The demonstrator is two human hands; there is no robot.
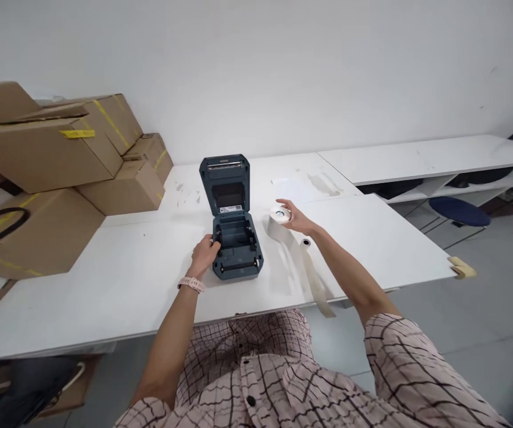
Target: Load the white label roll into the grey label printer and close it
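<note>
A dark label printer (237, 238) stands on the white table with its lid (227, 184) raised, so its inner bay shows. My left hand (205, 252) grips the printer's left side, thumb over the rim. To the right of the printer, my right hand (298, 219) has its fingers closed around a white label roll (277, 221), whose loose strip trails toward me on the table. Just in front of that hand lies a smaller roll (305, 243) with a dark core. Its beige strip (316, 282) runs down past the table's front edge.
Cardboard boxes (46, 148) with yellow tape are piled on the left of the white table (149, 261). A white shelf unit (425, 157) adjoins at the back right, near a blue stool (459, 211). A yellowish pad (462, 267) covers the table's right corner.
</note>
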